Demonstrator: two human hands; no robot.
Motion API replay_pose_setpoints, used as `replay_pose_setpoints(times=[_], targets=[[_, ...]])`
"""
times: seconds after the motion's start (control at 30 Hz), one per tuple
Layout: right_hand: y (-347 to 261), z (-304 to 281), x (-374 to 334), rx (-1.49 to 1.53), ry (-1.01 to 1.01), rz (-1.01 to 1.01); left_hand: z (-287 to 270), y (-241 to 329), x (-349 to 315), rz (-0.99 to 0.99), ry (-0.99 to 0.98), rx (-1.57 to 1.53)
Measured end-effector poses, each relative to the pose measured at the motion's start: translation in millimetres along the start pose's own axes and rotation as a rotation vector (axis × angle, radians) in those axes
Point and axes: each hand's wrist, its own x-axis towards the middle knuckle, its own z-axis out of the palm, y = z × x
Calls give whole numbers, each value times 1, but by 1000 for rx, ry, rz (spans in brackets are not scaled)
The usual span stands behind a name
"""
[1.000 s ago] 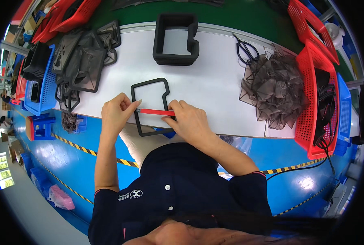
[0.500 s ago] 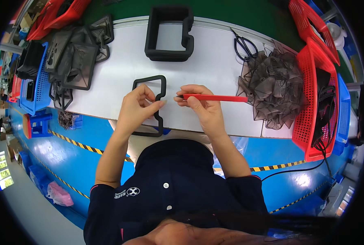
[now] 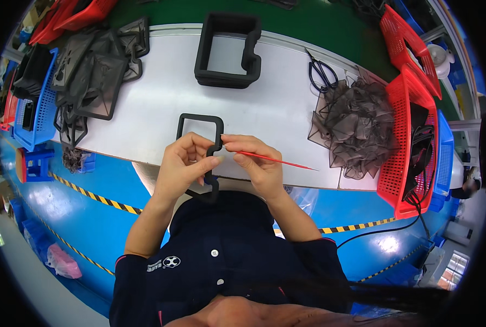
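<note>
My left hand (image 3: pixel 184 163) pinches a black foam frame (image 3: pixel 221 126) by its notched side, near the table's front edge. The frame is a rectangular loop with a step in its right side, and its lower end sticks out past the edge toward me. In my right hand (image 3: pixel 260 166) is a slim, flat red-handled tool (image 3: pixel 275 159), its handle pointing right. Its tip, at the notched side of the frame, is hidden by my fingers. Both hands are close together, their fingertips at the foam.
A stack of black foam frames (image 3: pixel 226 82) stands at the table's back. Dark mesh-covered frames (image 3: pixel 98 82) lie left, beside a blue basket (image 3: pixel 45 111). At right are black scissors (image 3: pixel 323 73), a pile of crumpled dark mesh (image 3: pixel 357 125) and a red basket (image 3: pixel 391 182) with black cords.
My right hand has moved left and down to the foam frame, bringing the red tool with it. The tool has turned edge-on. The frame has shifted slightly toward me.
</note>
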Motion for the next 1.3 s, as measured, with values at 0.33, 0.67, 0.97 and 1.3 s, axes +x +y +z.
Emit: replay_pose_setpoints(times=[0.33, 0.67, 0.97, 1.3], targets=[[0, 0, -3, -89, 15, -57, 0, -1, -1, 20, -19, 19], [-1, 3, -5, -126, 6, -61, 2, -6, -3, 70, 26, 106], [2, 1, -5, -221, 44, -86, 2, -5, 0, 112, 10, 130], [-56, -116, -11, -681, 707, -253, 2, -10, 15, 14, 40, 159]])
